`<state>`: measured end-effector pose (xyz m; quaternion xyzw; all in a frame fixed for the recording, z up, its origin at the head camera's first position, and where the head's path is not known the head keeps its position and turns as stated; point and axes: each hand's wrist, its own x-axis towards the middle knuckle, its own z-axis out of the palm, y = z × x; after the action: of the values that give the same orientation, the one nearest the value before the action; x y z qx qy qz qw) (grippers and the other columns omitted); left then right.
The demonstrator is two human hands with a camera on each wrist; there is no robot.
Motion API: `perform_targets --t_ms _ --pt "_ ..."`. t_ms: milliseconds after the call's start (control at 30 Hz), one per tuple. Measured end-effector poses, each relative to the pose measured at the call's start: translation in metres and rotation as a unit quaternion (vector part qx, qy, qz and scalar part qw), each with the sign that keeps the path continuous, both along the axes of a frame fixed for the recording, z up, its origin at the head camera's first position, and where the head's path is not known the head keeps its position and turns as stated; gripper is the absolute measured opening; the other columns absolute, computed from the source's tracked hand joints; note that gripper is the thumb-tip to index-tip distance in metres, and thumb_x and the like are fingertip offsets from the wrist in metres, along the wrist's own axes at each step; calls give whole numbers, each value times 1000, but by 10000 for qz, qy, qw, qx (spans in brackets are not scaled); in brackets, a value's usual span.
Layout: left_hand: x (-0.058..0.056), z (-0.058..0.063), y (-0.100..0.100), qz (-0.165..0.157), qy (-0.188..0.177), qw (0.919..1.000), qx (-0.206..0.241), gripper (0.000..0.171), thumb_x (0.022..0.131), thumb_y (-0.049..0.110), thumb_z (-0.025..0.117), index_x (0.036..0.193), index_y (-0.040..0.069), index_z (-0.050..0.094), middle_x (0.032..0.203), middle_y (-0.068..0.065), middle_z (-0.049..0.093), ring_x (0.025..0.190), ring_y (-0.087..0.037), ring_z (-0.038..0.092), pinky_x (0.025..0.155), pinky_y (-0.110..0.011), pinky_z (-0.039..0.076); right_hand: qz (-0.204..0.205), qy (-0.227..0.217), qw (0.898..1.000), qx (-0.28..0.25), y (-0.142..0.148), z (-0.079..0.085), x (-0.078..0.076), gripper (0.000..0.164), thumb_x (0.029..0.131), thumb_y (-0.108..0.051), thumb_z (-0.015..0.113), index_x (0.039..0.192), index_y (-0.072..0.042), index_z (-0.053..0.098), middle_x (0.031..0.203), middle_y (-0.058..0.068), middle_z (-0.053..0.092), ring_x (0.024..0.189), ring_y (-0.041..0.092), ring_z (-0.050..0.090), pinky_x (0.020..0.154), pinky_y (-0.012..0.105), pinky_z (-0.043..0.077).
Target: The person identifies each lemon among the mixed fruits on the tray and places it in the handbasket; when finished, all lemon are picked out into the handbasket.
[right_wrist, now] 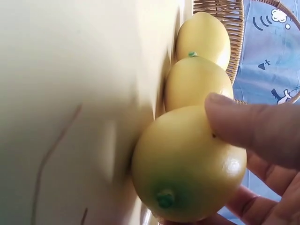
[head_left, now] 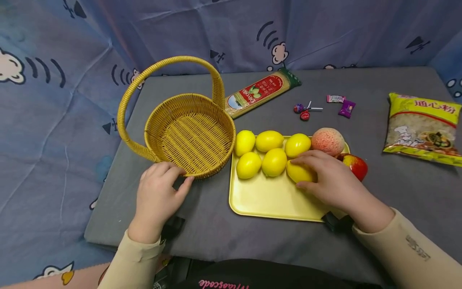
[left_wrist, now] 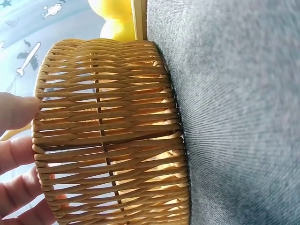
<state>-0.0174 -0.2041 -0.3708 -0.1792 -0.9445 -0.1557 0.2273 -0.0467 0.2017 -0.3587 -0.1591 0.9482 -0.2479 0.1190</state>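
My left hand (head_left: 159, 194) holds the near rim of a yellow wicker basket (head_left: 195, 138), fingers over the edge and thumb along the outside. In the left wrist view the woven wall of the basket (left_wrist: 108, 131) fills the middle, thumb and fingertips at its rim. My right hand (head_left: 330, 178) grips a lemon (head_left: 299, 171) on the yellow tray (head_left: 267, 200). Thumb and fingers wrap round that lemon (right_wrist: 187, 164) in the right wrist view, its green tip facing the camera. Several other lemons (head_left: 274, 162) lie in two rows on the tray, left of and behind the hand.
A peach (head_left: 327, 141) and a red apple (head_left: 355, 166) sit at the tray's right side. Behind lie a pasta packet (head_left: 258, 93), lollipops (head_left: 304, 115) and wrapped candies (head_left: 347, 108). A yellow food bag (head_left: 422, 128) is at far right. The basket's tall handle (head_left: 180, 60) arches up.
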Motion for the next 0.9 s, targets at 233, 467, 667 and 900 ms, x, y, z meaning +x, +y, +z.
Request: perform_targets --t_ms 233,467,667,900 --pt "0 -1 -1 44 -24 10000 -7 22 85 32 81 88 11 74 90 -6 66 85 -29 63 75 -49 51 109 191 9997 -141 -1 1 3 52 77 -22 89 125 -13 70 128 9 63 121 33 55 104 61 43" --pt "0 -1 0 88 9 10000 14 21 86 32 80 88 12 74 89 -5 66 82 -28 62 72 -47 51 51 263 9969 -743 -6 19 2 50 77 -22 89 123 -17 70 122 2 65 112 25 58 95 55 51" --pt "0 -1 0 182 -12 9998 60 21 86 33 79 88 12 74 89 -5 66 81 -27 60 71 -45 51 192 457 9907 -1269 -25 38 -10 50 79 -20 89 125 -20 70 125 -3 63 107 18 57 90 48 53" --pt "-1 -3 -1 193 31 9998 74 22 87 34 77 87 12 75 89 -5 66 81 -28 61 72 -45 52 638 439 9824 -1700 -67 54 -36 51 79 -20 88 126 -21 70 129 -6 62 115 15 57 95 47 53"
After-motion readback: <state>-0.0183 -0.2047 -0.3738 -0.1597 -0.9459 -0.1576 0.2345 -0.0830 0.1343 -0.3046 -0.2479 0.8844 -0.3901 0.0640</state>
